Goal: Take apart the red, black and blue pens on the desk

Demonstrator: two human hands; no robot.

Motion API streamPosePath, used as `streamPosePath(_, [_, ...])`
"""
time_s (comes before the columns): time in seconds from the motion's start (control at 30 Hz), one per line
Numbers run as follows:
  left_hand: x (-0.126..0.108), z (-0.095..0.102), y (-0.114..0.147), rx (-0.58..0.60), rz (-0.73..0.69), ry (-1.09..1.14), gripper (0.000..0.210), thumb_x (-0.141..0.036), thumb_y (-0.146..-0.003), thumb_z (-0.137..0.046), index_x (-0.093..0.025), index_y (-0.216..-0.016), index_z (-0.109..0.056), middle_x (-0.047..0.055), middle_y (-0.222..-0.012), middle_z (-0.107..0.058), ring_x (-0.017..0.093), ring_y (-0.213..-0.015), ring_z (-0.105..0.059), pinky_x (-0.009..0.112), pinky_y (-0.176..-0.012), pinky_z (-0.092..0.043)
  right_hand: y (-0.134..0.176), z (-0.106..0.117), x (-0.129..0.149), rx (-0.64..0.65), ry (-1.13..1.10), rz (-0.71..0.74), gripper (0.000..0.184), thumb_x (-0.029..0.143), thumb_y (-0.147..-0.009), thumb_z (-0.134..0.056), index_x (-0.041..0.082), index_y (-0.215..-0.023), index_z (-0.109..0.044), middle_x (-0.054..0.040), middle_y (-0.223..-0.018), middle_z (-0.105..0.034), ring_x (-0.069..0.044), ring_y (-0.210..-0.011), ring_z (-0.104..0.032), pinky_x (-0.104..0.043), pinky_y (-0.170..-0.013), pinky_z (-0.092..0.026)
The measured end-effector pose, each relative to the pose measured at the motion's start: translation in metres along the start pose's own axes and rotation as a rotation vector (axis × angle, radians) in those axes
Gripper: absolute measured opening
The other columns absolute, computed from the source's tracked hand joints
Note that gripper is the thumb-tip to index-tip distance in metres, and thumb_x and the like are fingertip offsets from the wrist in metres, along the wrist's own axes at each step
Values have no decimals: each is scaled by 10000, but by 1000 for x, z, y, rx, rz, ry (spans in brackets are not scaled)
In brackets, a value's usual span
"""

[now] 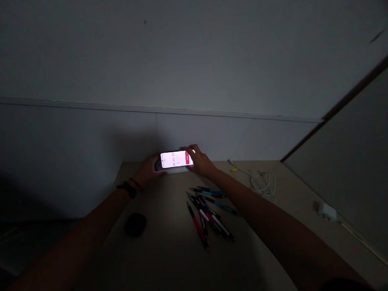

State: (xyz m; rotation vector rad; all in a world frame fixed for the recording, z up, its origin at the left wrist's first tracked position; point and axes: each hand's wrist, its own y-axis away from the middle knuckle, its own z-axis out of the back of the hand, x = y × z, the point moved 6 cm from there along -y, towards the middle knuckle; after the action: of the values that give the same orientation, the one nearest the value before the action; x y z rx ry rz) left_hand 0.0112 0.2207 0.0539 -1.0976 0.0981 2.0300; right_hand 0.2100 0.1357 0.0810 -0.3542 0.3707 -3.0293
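Note:
A smartphone with a bright screen is held sideways at the back of the table. Its screen shows running-clock digits and a red button. My right hand grips the phone's right end, fingers over the top edge and thumb below. At the left end, my left hand curls round a dark object whose kind I cannot make out in the gloom. Beneath the phone a pale flat thing shows partly. A dark band and a red string circle my left wrist.
Several pens lie in a loose pile on the wooden table. A dark round object sits left of them. On the right are a coiled white cable and a white plug or adapter by the side wall. A pale wall rises behind.

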Motion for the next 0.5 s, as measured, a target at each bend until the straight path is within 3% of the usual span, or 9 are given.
streamPosePath(0.2, [-2, -1, -6, -31, 140, 56, 669, -265, -706, -714, -126, -1333, -528, 170, -1325, -645, 319, -1199, -620, 491, -1052, -468, -10, -4, 7, -51, 72, -128, 852, 199, -799, -730, 404, -1513, -313, -142, -1327, -443, -308, -1031, -613, -459, -878, -526])
streamPosePath(0.3, [4, 1, -9, -66, 202, 52, 620, -192, -687, -681, -140, -1290, -545, 151, -1262, -675, 308, -1135, -649, 477, -994, -513, -14, -10, 11, -40, 71, -117, 906, 131, -800, -699, 414, -1536, -252, -152, -1328, -451, -301, -1016, -618, -453, -875, -522])
streamPosePath(0.5, [12, 0, 1, -84, 74, -64, 680, -54, -636, -561, -127, -1310, -517, 165, -1300, -622, 308, -1224, -574, 490, -1073, -452, -17, -26, 4, 61, -34, -7, 1005, 48, -723, -617, 279, -1563, -116, -187, -1343, -452, -310, -1132, -570, -465, -950, -490])
